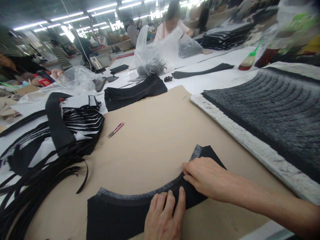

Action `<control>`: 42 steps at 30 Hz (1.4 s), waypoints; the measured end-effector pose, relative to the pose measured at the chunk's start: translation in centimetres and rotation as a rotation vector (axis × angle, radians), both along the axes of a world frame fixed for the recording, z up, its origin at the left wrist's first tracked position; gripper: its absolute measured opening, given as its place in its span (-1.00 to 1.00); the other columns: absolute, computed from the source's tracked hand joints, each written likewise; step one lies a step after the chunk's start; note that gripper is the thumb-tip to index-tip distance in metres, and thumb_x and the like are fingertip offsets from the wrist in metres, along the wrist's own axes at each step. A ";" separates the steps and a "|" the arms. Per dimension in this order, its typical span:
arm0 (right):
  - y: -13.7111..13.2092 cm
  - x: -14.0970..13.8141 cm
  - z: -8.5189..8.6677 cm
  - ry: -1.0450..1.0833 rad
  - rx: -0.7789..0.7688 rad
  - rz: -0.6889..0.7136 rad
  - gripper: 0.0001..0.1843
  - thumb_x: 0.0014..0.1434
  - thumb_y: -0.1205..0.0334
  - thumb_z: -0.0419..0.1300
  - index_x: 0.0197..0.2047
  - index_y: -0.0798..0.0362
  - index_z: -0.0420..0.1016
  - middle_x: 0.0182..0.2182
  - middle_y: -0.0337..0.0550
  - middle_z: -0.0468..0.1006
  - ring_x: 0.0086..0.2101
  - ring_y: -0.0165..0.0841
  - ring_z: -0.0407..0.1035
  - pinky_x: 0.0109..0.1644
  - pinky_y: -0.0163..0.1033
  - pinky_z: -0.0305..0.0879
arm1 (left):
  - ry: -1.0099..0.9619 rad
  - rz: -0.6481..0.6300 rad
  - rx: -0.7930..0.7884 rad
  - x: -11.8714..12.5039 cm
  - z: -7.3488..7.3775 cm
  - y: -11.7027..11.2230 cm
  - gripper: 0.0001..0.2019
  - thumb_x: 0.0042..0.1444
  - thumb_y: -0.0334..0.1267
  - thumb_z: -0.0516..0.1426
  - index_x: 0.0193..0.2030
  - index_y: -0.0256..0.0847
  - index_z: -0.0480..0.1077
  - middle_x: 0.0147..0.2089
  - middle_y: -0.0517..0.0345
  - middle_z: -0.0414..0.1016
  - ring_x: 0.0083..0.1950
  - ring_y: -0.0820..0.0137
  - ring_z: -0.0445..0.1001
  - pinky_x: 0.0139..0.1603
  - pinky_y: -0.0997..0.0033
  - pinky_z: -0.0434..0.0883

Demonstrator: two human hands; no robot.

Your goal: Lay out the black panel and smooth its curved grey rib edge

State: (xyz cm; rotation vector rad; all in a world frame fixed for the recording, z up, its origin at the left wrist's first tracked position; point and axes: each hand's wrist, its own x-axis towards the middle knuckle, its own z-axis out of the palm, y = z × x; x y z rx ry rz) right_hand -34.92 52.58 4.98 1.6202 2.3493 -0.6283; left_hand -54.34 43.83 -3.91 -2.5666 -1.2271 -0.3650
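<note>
A curved black fabric piece [117, 213] with a grey inner edge lies on the brown paper sheet [155, 133] in front of me. My left hand [163, 216] rests flat on it near the bottom, fingers stretched out together. My right hand [206, 178] lies on the right part of the piece. Its fingertips press at the grey curved edge.
Pink thread snips [115, 130] lie on the paper. A heap of black strips [50, 150] is at the left, a stack of black pieces [135, 93] behind, and a thick grey stack [272, 110] at the right. Plastic bags [155, 50] and other people are farther back.
</note>
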 end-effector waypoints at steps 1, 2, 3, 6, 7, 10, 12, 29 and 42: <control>0.0 0.0 -0.1 -0.006 -0.001 0.009 -0.80 0.27 0.35 0.13 -0.31 0.12 0.59 -0.38 0.03 0.64 -0.30 -0.01 0.57 -0.32 -0.15 0.37 | -0.001 0.002 0.000 0.0 0.0 0.0 -0.49 0.16 -0.38 0.06 0.27 -0.08 0.31 -0.06 0.05 0.45 -0.07 0.31 0.35 -0.02 0.29 0.37; 0.0 -0.1 -0.1 -0.013 0.001 0.015 -0.79 0.27 0.37 0.12 -0.30 0.13 0.59 -0.38 0.04 0.64 -0.29 -0.01 0.57 -0.31 -0.14 0.37 | -0.003 0.003 0.001 0.0 0.0 0.0 -0.49 0.16 -0.38 0.06 0.27 -0.08 0.32 -0.07 0.05 0.45 -0.07 0.31 0.35 -0.02 0.29 0.37; 0.1 -0.2 0.0 -0.019 0.003 0.016 -0.79 0.26 0.38 0.12 -0.30 0.13 0.60 -0.37 0.04 0.64 -0.29 -0.01 0.57 -0.30 -0.14 0.37 | -0.003 0.004 0.002 0.0 0.0 0.0 -0.49 0.15 -0.39 0.06 0.27 -0.08 0.32 -0.07 0.06 0.45 -0.07 0.32 0.35 -0.02 0.30 0.38; 0.3 -0.4 0.4 -0.034 -0.008 0.005 -0.79 0.25 0.40 0.11 -0.28 0.14 0.60 -0.36 0.05 0.64 -0.27 -0.01 0.57 -0.29 -0.14 0.37 | 0.000 0.001 -0.009 0.0 0.0 0.0 -0.48 0.16 -0.39 0.06 0.28 -0.07 0.31 -0.06 0.07 0.45 -0.07 0.32 0.34 -0.01 0.31 0.37; 0.3 -0.5 0.5 -0.037 -0.020 0.001 -0.78 0.25 0.40 0.11 -0.28 0.14 0.60 -0.36 0.05 0.64 -0.27 -0.01 0.57 -0.29 -0.14 0.36 | 0.002 -0.001 -0.014 -0.1 0.0 0.0 -0.49 0.17 -0.38 0.06 0.28 -0.07 0.30 -0.06 0.07 0.45 -0.06 0.32 0.34 -0.01 0.31 0.37; 0.4 -0.6 0.9 -0.028 -0.033 0.006 -0.75 0.26 0.40 0.09 -0.30 0.12 0.61 -0.37 0.04 0.64 -0.28 -0.01 0.57 -0.33 -0.16 0.32 | 0.004 -0.001 -0.019 -0.2 0.0 0.0 -0.49 0.18 -0.36 0.07 0.29 -0.06 0.30 -0.06 0.07 0.45 -0.06 0.31 0.33 0.00 0.30 0.37; 0.3 -0.8 1.0 -0.027 -0.033 0.001 -0.76 0.25 0.40 0.09 -0.29 0.11 0.60 -0.37 0.04 0.64 -0.28 -0.01 0.57 -0.35 -0.17 0.29 | 0.005 0.000 -0.022 -0.3 0.0 0.0 -0.48 0.18 -0.36 0.07 0.30 -0.05 0.29 -0.06 0.07 0.45 -0.05 0.32 0.33 0.00 0.30 0.37; 0.5 -0.8 0.9 -0.035 -0.083 -0.114 -0.89 0.26 0.35 0.21 -0.27 0.10 0.58 -0.37 -0.03 0.63 -0.24 -0.06 0.56 -0.29 -0.20 0.27 | -0.004 0.009 -0.026 -0.2 0.2 -0.1 -0.51 0.19 -0.37 0.06 0.28 -0.07 0.31 -0.06 0.06 0.44 -0.08 0.31 0.35 -0.03 0.30 0.39; 0.8 -0.6 0.8 -0.023 -0.063 -0.082 -0.84 0.22 0.37 0.19 -0.30 0.11 0.62 -0.37 -0.01 0.64 -0.24 -0.06 0.56 -0.27 -0.18 0.31 | 0.005 0.018 -0.067 -0.2 0.1 -0.2 -0.45 0.18 -0.39 0.07 0.33 -0.06 0.24 -0.05 0.07 0.43 -0.06 0.31 0.32 -0.01 0.28 0.37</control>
